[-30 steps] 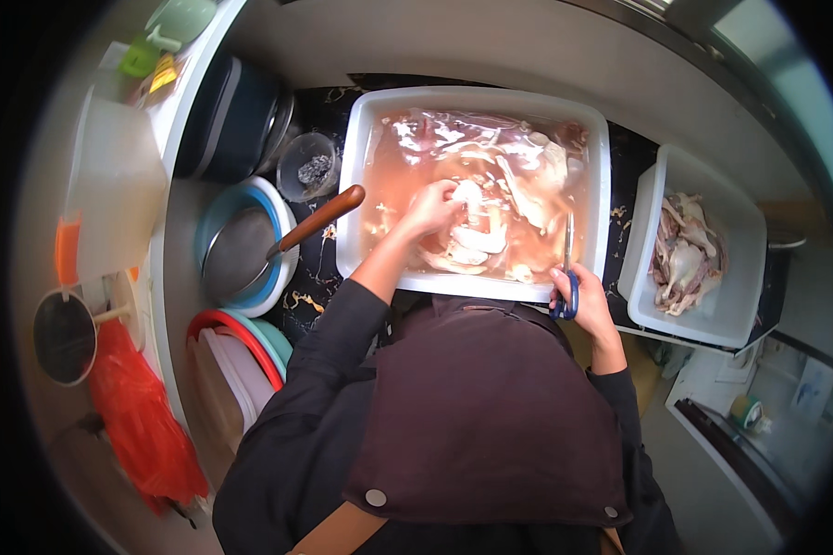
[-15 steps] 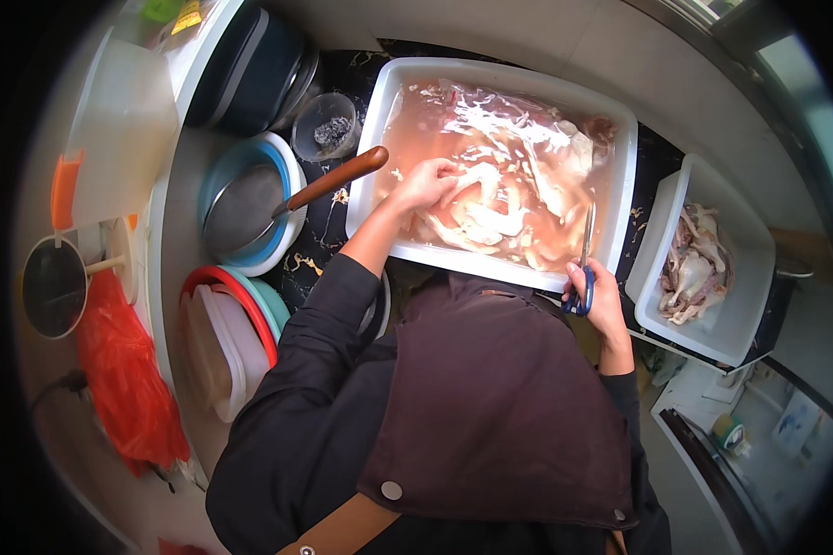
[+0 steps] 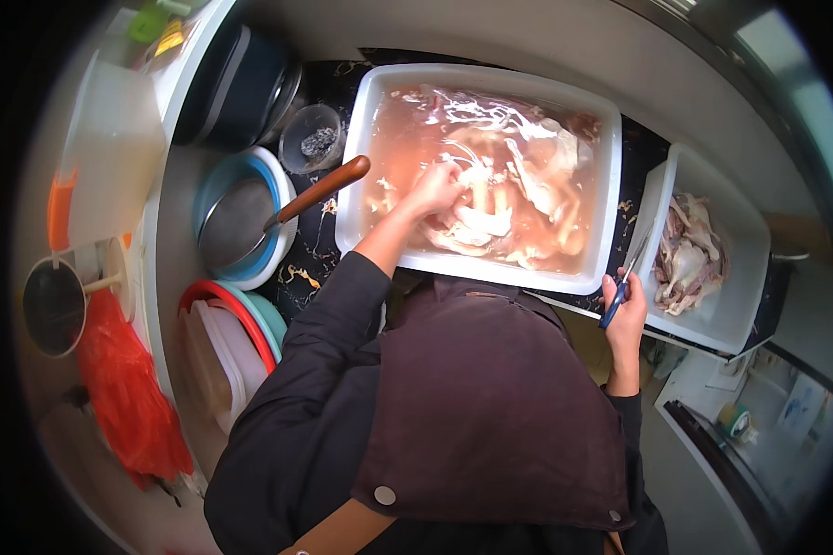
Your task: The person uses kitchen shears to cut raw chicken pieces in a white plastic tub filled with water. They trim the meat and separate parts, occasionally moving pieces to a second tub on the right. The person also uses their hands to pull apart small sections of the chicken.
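A large white tub (image 3: 354, 185) holds cloudy pinkish water with pale raw poultry pieces (image 3: 551, 171) in it. Over the tub's middle, my left hand (image 3: 435, 190) has its fingers closed on a pale poultry piece (image 3: 477, 178) at the water's surface; its fingertips are partly hidden. My right hand (image 3: 629, 314) grips blue-handled scissors (image 3: 614, 303) just beyond the tub's front right corner. The blades point up and away, between the big tub and a smaller white bin (image 3: 748, 242). Several plucked poultry pieces (image 3: 687, 264) lie heaped in that bin.
On the left, a wooden-handled strainer (image 3: 241, 217) rests in a blue and white basin (image 3: 280, 171), with its handle reaching toward the tub. Behind it stands a clear plastic cup (image 3: 313, 139). Stacked red and green basins (image 3: 267, 319) sit nearer. A red plastic bag (image 3: 134, 388) hangs at far left.
My right hand has moved the scissors rightward, out from over the tub's front edge. My left hand has shifted slightly right and the water around it ripples.
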Demonstrator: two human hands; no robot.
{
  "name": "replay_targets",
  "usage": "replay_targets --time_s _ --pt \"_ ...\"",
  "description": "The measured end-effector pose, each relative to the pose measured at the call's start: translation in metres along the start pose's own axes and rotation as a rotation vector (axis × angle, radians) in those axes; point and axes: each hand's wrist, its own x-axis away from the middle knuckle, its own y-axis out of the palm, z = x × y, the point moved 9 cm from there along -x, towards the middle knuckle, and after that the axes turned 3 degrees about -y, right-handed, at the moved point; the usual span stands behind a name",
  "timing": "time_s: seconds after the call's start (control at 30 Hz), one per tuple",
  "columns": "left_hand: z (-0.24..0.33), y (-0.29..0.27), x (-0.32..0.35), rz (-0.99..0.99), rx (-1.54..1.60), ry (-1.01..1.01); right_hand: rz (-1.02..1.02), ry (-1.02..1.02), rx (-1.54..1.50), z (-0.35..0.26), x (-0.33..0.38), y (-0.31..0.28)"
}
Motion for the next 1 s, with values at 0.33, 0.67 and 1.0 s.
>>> replay_targets --time_s 0.33,0.67,1.0 --pt "0.002 -0.002 -0.005 -0.170 0.546 -0.153 0.055 0.297 -0.016 0.091 0.055 -0.006" --pt "-0.001 -0.020 -0.010 -0.149 0.612 -0.068 -0.049 0.411 0.618 0.140 0.013 0.009" --pt "0.011 -0.045 0.011 -0.080 0.470 -0.069 0.037 0.218 0.727 0.149 -0.014 0.028"
